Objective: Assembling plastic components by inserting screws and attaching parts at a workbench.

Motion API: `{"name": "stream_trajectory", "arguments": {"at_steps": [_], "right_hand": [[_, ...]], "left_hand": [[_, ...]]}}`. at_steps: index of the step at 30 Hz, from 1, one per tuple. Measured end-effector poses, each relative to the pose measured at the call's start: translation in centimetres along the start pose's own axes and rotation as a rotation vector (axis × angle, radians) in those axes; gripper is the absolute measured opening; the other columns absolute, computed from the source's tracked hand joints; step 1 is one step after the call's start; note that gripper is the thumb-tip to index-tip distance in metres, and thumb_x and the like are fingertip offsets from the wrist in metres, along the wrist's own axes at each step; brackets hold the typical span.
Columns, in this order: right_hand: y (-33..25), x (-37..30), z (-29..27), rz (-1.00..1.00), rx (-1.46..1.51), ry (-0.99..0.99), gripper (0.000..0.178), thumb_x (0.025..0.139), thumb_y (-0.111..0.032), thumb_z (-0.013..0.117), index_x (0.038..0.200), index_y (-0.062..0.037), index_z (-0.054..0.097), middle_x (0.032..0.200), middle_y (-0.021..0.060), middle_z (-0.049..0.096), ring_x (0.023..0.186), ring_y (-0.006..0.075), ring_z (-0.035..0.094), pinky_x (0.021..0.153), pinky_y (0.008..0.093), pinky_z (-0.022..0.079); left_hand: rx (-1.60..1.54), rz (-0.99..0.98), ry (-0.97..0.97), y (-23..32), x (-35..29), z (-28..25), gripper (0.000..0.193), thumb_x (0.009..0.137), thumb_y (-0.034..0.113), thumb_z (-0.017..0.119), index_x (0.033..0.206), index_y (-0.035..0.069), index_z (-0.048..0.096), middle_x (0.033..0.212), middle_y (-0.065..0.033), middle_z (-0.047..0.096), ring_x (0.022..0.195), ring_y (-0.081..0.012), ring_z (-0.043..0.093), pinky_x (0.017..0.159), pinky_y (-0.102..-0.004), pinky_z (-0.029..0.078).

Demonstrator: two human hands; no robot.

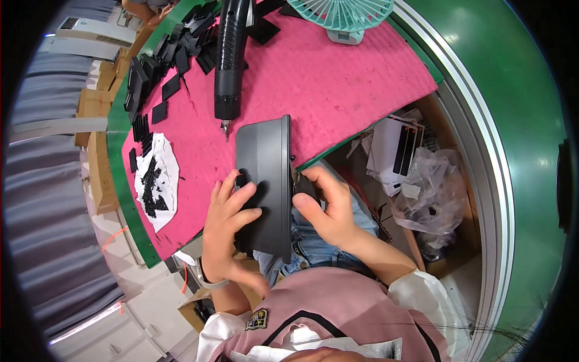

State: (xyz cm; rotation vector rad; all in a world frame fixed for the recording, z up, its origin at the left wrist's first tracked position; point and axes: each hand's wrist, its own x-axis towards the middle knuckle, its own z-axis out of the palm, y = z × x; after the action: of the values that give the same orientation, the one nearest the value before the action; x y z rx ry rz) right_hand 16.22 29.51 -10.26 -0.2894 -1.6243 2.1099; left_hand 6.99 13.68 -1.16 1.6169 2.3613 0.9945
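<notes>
A long black plastic housing (261, 158) with a raised rim along its right side is tilted over my lap at the table's near edge. My left hand (228, 226) lies against its left side with fingers spread and thumb apart, not wrapped round it. On the other side my right hand (329, 208) pinches a small dark part (306, 186) at the housing's rim; my fingers cover much of it. Just beyond the housing, a black electric screwdriver (228, 84) points its bit down toward the pink mat (338, 78).
Several flat black plastic pieces (181, 51) are heaped at the far left. Small black bits lie on a white cloth (169, 181) at the mat's left. A mint-green fan (345, 15) stands at the back. To the right, below the table, a clear plastic bag (431, 196) sits in a cardboard box.
</notes>
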Motion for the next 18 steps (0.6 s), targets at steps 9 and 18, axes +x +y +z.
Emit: {"name": "stream_trajectory", "arguments": {"at_steps": [9, 18], "right_hand": [[-0.1, -0.2, 0.3, 0.046, 0.051, -0.048, 0.024, 0.085, -0.019, 0.066, 0.094, 0.0002, 0.056, 0.061, 0.0053, 0.051, 0.052, 0.0100, 0.047, 0.049, 0.0260, 0.038], [1.6, -1.8, -0.2, -0.030, 0.063, -0.061, 0.026, 0.085, -0.019, 0.065, 0.097, 0.0006, 0.055, 0.068, 0.0104, 0.053, 0.057, 0.0194, 0.054, 0.053, 0.0293, 0.042]], "left_hand": [[0.158, -0.309, 0.217, 1.1, 5.1, 2.2, 0.048, 0.079, 0.010, 0.063, 0.124, 0.001, 0.051, 0.109, -0.0171, 0.052, 0.102, -0.0324, 0.052, 0.092, -0.0388, 0.039], [0.218, -0.158, -0.010, 0.9, 5.6, 3.1, 0.044, 0.086, -0.001, 0.049, 0.130, 0.001, 0.050, 0.136, -0.0182, 0.046, 0.129, -0.0391, 0.039, 0.105, -0.0416, 0.033]]}}
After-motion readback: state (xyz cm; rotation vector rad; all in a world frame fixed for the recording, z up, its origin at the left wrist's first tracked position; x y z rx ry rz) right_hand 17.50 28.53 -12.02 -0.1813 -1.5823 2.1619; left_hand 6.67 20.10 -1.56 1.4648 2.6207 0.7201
